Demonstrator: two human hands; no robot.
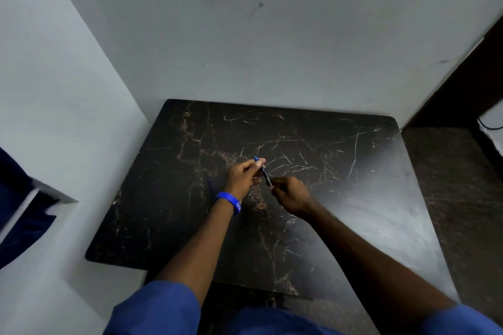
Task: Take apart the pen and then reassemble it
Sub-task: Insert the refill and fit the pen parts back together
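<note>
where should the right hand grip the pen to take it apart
Judging by its pose, grip the pen at its dark near end, coming from the lower right. The left hand already pinches the blue far end, so only that near end is free for the right hand. Fine detail is too small to tell.

Black marble-look table (340,198) with pale veins, pushed into corner of plain grey-white walls (245,35); dim light.
</note>
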